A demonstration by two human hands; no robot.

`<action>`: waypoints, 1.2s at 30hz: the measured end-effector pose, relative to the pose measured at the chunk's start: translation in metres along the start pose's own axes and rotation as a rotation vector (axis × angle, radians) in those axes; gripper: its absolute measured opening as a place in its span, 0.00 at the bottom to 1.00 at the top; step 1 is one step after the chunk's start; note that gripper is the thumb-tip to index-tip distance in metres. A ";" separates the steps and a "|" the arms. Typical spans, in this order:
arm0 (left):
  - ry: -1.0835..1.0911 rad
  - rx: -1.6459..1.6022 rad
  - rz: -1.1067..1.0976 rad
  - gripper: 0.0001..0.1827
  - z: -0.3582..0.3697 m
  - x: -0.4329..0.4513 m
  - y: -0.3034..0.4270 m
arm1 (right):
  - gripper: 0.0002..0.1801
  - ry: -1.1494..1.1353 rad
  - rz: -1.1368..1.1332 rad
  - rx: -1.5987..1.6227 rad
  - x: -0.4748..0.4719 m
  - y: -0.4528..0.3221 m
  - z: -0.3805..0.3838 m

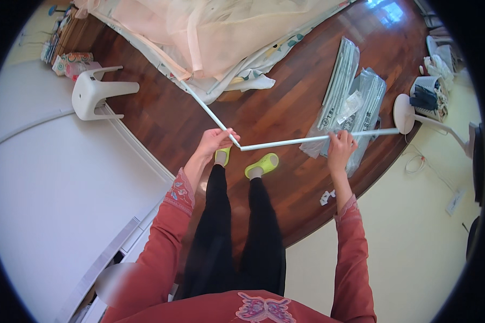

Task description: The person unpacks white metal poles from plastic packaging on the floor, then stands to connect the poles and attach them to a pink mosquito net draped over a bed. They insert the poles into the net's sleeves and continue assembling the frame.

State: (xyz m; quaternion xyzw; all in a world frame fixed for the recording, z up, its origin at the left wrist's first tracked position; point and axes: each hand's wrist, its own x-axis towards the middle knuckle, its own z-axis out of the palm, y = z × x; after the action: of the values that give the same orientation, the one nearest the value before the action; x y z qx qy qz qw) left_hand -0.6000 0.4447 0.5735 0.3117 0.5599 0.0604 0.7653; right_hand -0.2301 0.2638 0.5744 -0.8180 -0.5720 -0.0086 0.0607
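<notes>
My left hand point(219, 141) grips a thin pale tube point(205, 107) close to its near end. The tube's far end runs into the hem of sheer peach fabric point(226, 36). In my right hand point(342, 147) is a second pale tube point(285, 143), held partway along its length and lying roughly crosswise. The near ends of the two tubes meet, or nearly meet, beside my left fingers at an angle; whether they are joined I cannot tell.
Clear plastic bags of tubes point(339, 84) lie on the wooden floor point(295, 89) to the right. A white stool point(89, 95) is at left. At right are a basket point(428, 97) and a white round-based stand point(403, 114). White scraps point(327, 197) lie near the wall.
</notes>
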 end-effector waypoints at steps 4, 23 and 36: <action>-0.234 0.063 -0.130 0.17 0.029 -0.004 -0.032 | 0.13 -0.116 0.042 -0.019 0.052 0.013 0.015; -0.824 -0.221 -0.245 0.23 0.182 -0.103 -0.174 | 0.31 -0.245 0.457 1.346 -0.027 -0.115 -0.036; -0.732 -0.064 -0.266 0.17 0.276 -0.107 -0.292 | 0.11 -0.873 0.335 1.193 -0.095 -0.123 -0.027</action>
State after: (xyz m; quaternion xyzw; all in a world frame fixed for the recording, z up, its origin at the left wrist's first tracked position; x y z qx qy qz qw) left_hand -0.4674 0.0516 0.5519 0.2132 0.2834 -0.1372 0.9249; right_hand -0.3771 0.2140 0.6039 -0.6515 -0.3199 0.6362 0.2618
